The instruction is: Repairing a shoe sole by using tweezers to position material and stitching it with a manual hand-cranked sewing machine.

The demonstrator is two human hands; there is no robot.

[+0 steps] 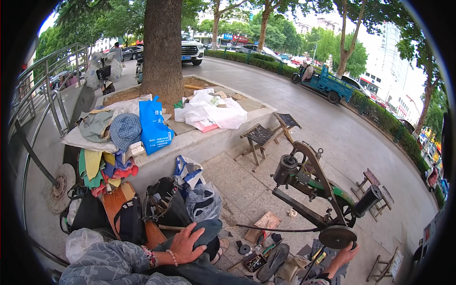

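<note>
My left hand (187, 244), with a beaded bracelet at the wrist, lies with fingers apart on dark blue-grey cloth over my knee. On the right, my right hand (343, 258) grips the lower rim of a round hand wheel (337, 237). That wheel belongs to a hand-cranked shoe-repair sewing machine (325, 187) with a green and dark metal frame. Below it, between my hands, a dark shoe sole (274, 262) lies by a small box of bits (255, 262). A wooden tray (264, 225) rests farther off, near several small tools.
Bags stand at left, including a black tool bag (164, 202) and a clear plastic bag (204, 202). Behind them a stone planter ledge (190, 142) carries cloths and a blue bag (154, 126). Folding stools (259, 136) stand beyond the machine; another stool (387, 266) is lower right.
</note>
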